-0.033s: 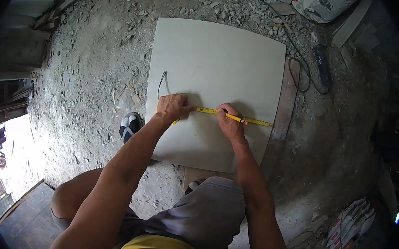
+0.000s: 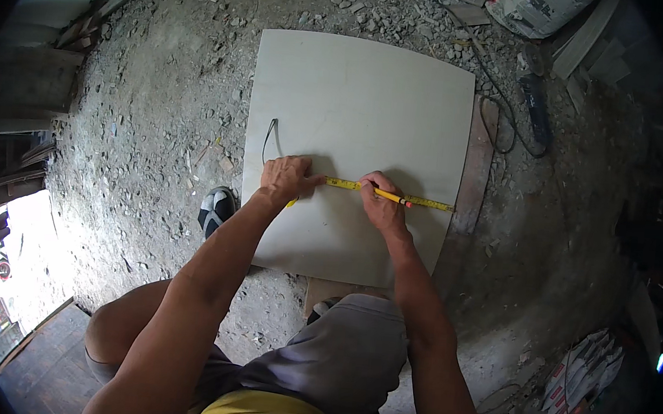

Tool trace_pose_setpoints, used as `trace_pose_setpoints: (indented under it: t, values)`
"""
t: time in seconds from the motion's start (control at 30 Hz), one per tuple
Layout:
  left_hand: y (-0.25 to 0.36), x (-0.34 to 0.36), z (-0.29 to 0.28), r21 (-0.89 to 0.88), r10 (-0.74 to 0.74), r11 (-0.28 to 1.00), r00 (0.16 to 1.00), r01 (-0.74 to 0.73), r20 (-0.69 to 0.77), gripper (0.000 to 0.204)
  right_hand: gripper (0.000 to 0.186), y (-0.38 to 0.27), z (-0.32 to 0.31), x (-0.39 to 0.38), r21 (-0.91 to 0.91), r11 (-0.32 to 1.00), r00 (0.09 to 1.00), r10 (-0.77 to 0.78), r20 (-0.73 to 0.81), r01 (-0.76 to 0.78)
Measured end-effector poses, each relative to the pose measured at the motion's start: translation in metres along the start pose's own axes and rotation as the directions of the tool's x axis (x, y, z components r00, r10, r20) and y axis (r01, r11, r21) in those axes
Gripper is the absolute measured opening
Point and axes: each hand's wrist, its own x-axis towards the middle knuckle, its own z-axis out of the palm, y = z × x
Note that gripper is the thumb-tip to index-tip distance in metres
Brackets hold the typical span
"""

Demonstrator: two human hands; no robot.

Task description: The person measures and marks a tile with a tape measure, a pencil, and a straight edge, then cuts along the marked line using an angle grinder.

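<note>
Right grip (image 2: 383, 201) is pinching a pencil (image 2: 390, 196), left grip (image 2: 284, 176) clutches a tape measure (image 2: 342, 183), pale board (image 2: 364, 107) right under both.

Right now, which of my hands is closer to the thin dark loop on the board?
Left. Your left hand is right by the lower end of the loop; your right hand, holding the pencil over the yellow tape measure, is farther off to its right.
</note>
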Motion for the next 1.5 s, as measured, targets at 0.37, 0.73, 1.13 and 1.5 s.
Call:
trace_pose_setpoints:
  t: [0.37, 0.73, 1.13, 1.5]
  values:
    - [-0.004, -0.005, 0.006, -0.027, 0.018, 0.999, 0.999, -0.019, -0.037, 0.054, 0.010, -0.009, 0.001, 0.001, -0.085, 0.996, 1.000, -0.018, -0.016, 0.017]
    - [-0.006, -0.005, 0.006, -0.034, 0.001, 0.999, 1.000, -0.002, -0.023, 0.054, 0.009, -0.014, 0.002, 0.001, -0.089, 0.989, 0.989, -0.124, -0.081, 0.117]
    - [-0.005, -0.005, 0.010, -0.048, 0.031, 0.998, 0.997, -0.035, -0.068, 0.055, 0.010, -0.010, 0.000, 0.003, -0.123, 0.992, 0.998, -0.049, -0.041, 0.043]
    - [-0.015, -0.008, 0.016, 0.016, 0.144, 0.989, 0.989, -0.144, -0.007, 0.052, 0.014, -0.007, 0.006, 0.002, -0.268, 0.962, 0.999, -0.047, 0.020, 0.051]
